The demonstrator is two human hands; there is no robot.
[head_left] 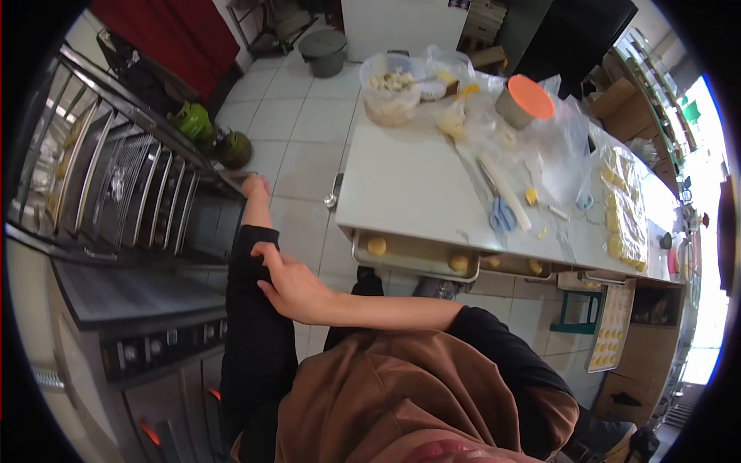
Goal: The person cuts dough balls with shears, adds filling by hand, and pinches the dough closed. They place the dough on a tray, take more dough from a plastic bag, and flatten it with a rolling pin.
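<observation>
My left arm reaches forward, and my left hand [255, 185] is curled closed close to the corner of the metal tray rack [116, 166]; whatever its fingers hold is hidden. My right arm crosses in front of my body. With thumb and fingers bent around the left forearm, my right hand [297, 292] grips the black sleeve [252, 266]. The cuff of that sleeve sits partway up the left forearm, leaving the wrist bare.
On the white table [417, 185] are a tub [390, 96], an orange-lidded container [525, 102], blue scissors [502, 214], a rolling pin [505, 193] and wrapped yellow pieces [624, 208]. Below its edge, a tray [417, 258] holds dough balls. A dark oven [154, 339] stands left; green gas cylinders [197, 123] stand beyond.
</observation>
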